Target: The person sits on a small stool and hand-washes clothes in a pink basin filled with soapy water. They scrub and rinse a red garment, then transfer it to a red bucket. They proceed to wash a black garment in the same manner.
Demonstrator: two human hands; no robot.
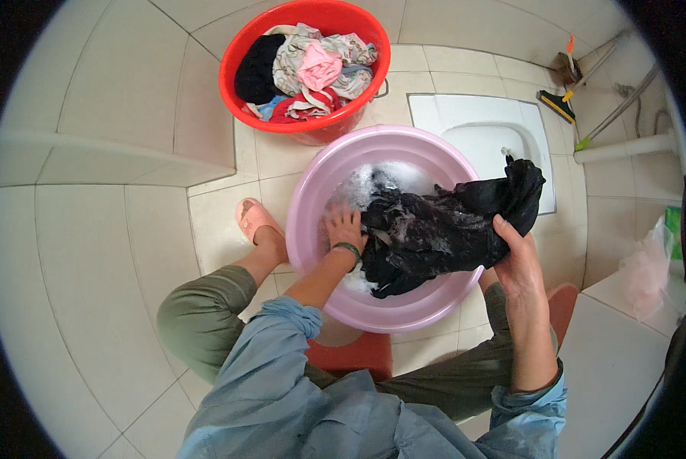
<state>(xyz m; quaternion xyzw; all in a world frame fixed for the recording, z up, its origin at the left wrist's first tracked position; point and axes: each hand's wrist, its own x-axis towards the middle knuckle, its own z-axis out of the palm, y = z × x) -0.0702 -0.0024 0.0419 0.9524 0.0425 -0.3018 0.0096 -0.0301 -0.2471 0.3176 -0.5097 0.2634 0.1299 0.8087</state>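
A wet black garment streaked with suds stretches across a pink-purple plastic basin of foamy water. My right hand grips its bunched end above the basin's right rim, thumb on top. The other end droops into the suds. At the basin's left side, my left hand is palm down with fingers spread, its fingertips at the water. Its thumb side is close against the black cloth; whether it touches is hard to tell. A dark green band circles my left wrist.
Beyond the basin stands a red bucket heaped with clothes. A white squat toilet is set in the tiled floor at right. A floor brush leans farther back. A plastic bag rests on a white surface at right.
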